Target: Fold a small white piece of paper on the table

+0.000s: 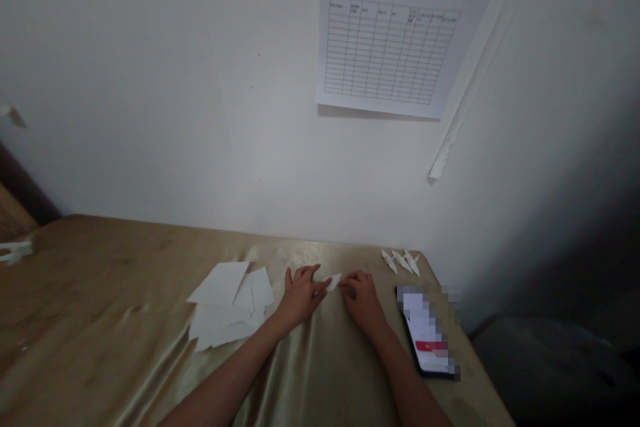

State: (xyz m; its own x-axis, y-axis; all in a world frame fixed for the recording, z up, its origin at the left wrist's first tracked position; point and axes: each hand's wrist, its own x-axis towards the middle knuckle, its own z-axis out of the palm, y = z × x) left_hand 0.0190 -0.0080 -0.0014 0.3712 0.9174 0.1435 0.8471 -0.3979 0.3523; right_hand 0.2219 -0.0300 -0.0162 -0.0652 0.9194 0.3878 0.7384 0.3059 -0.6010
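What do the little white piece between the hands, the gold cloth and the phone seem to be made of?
White piece: probably matte paper; it looks thin, with straight edges.
Gold cloth: satiny fabric, perhaps synthetic, with a soft sheen and wrinkles.
Phone: likely a glass screen, which is lit; its dark rim could be plastic or metal.

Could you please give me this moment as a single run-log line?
left hand: touching small white paper | right hand: at its right edge, contact unclear | left side: paper sheets | right side: phone, folded paper pieces
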